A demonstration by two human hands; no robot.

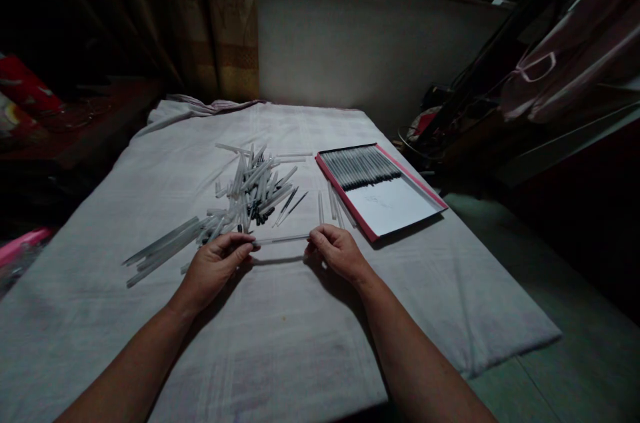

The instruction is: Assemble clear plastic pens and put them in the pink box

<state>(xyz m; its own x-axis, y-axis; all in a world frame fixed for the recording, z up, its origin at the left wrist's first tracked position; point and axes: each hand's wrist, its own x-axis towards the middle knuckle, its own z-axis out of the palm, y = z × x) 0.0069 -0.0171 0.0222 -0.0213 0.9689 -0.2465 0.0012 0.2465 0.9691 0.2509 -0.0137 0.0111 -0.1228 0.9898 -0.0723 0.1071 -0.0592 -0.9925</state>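
Between my two hands a slim, clear pen is stretched level, just above the cloth. My left hand pinches its left end, and my right hand pinches the right end; both tips are hidden by fingers. Behind my left hand lies a loose heap of clear pen barrels and dark caps. A few thin dark refills rest at the heap's right side. To the right, an open red-edged box lid or tray holds a row of pens with dark ends along its far part.
Several longer clear tubes lie to the left of my left hand. Loose clear tubes lie beside the box. A pale cloth covers the table-like surface. A curtain and a wall stand behind; pink fabric hangs at right.
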